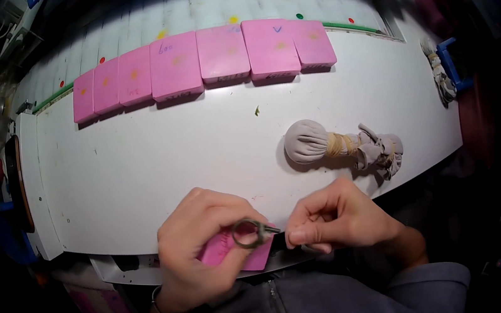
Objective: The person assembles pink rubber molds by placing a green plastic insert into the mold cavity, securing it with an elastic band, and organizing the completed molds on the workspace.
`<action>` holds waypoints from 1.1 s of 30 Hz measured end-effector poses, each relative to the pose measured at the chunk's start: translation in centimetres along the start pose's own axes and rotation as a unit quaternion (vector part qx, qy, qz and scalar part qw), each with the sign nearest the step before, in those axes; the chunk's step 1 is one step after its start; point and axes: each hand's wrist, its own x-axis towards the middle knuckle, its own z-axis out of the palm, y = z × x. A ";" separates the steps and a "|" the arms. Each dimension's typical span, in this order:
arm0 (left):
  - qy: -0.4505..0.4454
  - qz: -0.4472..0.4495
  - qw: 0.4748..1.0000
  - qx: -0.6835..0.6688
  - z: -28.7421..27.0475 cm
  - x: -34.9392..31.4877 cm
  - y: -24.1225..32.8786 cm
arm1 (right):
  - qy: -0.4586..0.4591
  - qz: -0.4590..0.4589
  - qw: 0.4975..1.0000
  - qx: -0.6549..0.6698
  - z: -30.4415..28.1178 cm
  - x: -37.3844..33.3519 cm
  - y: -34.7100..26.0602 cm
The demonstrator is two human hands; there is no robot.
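Observation:
Near the front edge of the white table, my left hand (202,245) is closed around a pink block (261,258), mostly hidden by the fingers. In front of the block, by the left thumb and forefinger, is a small dark olive ring (235,235) with a short stem pointing right. Just past the stem's tip, my right hand (341,217) has thumb and fingers pressed together. Whether it pinches anything is not visible. Beyond the right hand lies a pale cloth pouch (307,142) with a round end, its neck bound with tan bands.
A row of several pink blocks (223,52) stands along the back of the white table (154,144), before a pale ribbed panel (181,13) with coloured dots. A green scrap (257,111) lies mid-table. Blue bins (456,63) and another tied cloth bundle (439,78) are at the right.

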 end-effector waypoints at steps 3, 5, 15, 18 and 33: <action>0.004 -0.016 1.000 0.003 -0.5 0.3 -0.3 | 0.067 -0.089 0.960 -0.258 0.0 -0.3 1.1; -0.001 -0.016 1.000 -0.014 -0.4 0.5 0.1 | 0.165 -0.226 0.856 -0.435 0.6 -1.0 1.3; 0.000 -0.100 0.988 -0.114 0.7 0.6 -1.2 | 0.240 -0.295 0.878 -0.291 -1.2 -2.3 -4.5; 0.044 -0.118 0.975 -0.182 1.6 0.9 -1.3 | 0.390 -0.356 0.786 -0.321 -7.0 -2.7 -10.2; 0.113 -0.238 0.792 -0.551 2.5 2.2 -5.9 | 0.070 -0.468 0.692 -0.545 2.3 2.8 -3.2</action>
